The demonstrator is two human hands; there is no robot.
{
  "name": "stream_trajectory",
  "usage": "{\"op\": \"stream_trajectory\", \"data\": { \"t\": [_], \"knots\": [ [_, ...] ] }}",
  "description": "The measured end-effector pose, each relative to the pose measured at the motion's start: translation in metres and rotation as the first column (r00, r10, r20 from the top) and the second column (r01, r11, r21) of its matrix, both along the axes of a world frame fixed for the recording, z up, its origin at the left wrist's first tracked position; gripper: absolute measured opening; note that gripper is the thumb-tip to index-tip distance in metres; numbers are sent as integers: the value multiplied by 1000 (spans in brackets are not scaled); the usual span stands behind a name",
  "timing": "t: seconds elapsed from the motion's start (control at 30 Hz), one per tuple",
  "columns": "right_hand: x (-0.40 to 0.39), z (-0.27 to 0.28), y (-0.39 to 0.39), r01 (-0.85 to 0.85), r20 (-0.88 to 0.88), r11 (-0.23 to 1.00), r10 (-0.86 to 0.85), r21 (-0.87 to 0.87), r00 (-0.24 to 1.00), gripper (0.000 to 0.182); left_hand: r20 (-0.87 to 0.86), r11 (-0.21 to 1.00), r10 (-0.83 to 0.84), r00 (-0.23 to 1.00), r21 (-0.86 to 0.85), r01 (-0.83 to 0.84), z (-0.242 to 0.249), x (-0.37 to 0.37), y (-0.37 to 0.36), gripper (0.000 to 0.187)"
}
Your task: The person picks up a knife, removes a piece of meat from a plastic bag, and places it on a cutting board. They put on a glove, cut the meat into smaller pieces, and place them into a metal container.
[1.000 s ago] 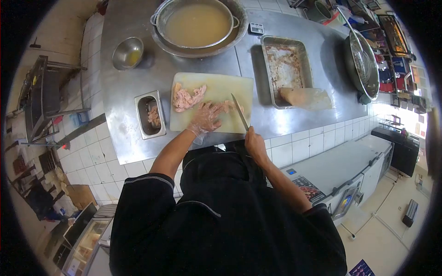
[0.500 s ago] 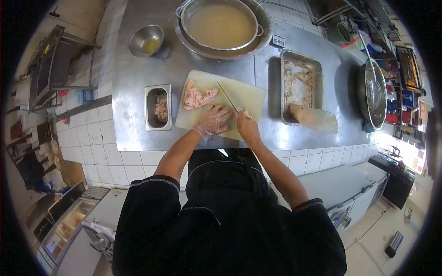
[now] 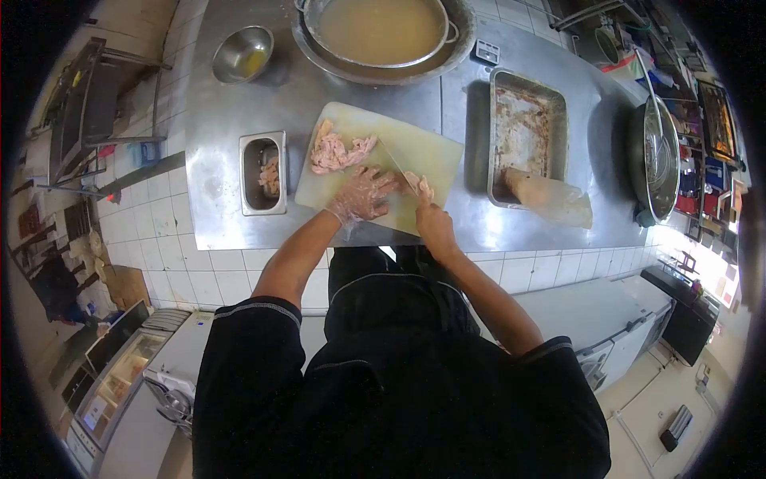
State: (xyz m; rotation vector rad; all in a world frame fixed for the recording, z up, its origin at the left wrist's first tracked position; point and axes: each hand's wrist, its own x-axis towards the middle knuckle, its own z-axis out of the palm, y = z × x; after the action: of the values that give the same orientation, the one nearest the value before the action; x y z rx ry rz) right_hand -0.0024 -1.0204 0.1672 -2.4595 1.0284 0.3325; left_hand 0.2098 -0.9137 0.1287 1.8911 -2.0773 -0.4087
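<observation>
A kitchen knife (image 3: 396, 163) slants across the pale cutting board (image 3: 427, 160), its handle in my right hand (image 3: 436, 229), which is closed around it. Small pieces of pink raw meat (image 3: 424, 188) lie right beside the blade, on its right side. My left hand (image 3: 363, 194), in a clear plastic glove, rests on the board left of the knife with its fingers stretched out. Whether anything lies under its palm is hidden. A larger heap of raw meat, perhaps chicken (image 3: 335, 152), sits at the board's far left.
Left of the board stands a deep steel pan (image 3: 246, 188) with meat pieces inside. Behind are a small steel bowl (image 3: 231, 60) and a large pot of cloudy liquid (image 3: 375, 32). To the right lie a stained baking tray (image 3: 494, 136) with a plastic bag (image 3: 562, 203), and a large round pan (image 3: 674, 176).
The knife and my right hand have shifted slightly right, and more of the cut meat shows beside the blade. My left hand has moved a little left, away from the blade. The view has tilted slightly.
</observation>
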Motion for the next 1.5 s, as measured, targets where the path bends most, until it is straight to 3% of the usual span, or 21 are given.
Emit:
{"op": "stream_trajectory", "data": {
  "t": [0.03, 0.17, 0.3, 0.53, 0.73, 0.93, 1.17, 1.27, 1.37, 1.5],
  "knots": [
    [-9, 3, 5, 2, -14, 999, -3, -51, 1000, 28, 2, 1000, 1, 1000, 1, -1, -1, -1, 0, 67],
    [-52, 0, 13, 9, 16, 999, -10, 49, 1000, 20, 8, 999, -3, 1000, -53, 4, -9, 0, 3, 67],
    [-100, 7, 32, 81, 10, 987, -83, 138, 996, 13, 39, 999, -20, 999, 33, 19, 5, 0, 0, 61],
    [-120, 34, 34, 165, -8, 954, -168, 250, 986, 15, 28, 999, -12, 1000, -34, 13, 6, -1, 1, 60],
    [-87, 47, 18, 221, 308, 963, -260, 157, 915, 14, -45, 1000, 26, 999, -7, -27, 9, -9, 2, 70],
    [-73, 34, 4, 267, 358, 952, -303, 146, 883, 15, -10, 983, 181, 983, -29, -182, 48, -51, -4, 74],
    [-77, 23, 7, 148, 345, 981, -182, 125, 921, 16, 36, 964, 261, 965, 35, -262, 52, -64, -11, 74],
    [-77, 23, 9, 128, 353, 985, -162, 117, 922, 15, 30, 960, 280, 960, -28, -279, 67, -67, -6, 71],
    [-79, 21, 13, 91, 376, 992, -117, 87, 919, 14, 117, 943, 324, 939, -124, -310, 52, -72, 3, 68],
    [-80, 24, 20, 88, 303, 995, -98, 47, 948, 15, 73, 939, 332, 941, -120, -322, 54, -74, 14, 61]
  ]
}}
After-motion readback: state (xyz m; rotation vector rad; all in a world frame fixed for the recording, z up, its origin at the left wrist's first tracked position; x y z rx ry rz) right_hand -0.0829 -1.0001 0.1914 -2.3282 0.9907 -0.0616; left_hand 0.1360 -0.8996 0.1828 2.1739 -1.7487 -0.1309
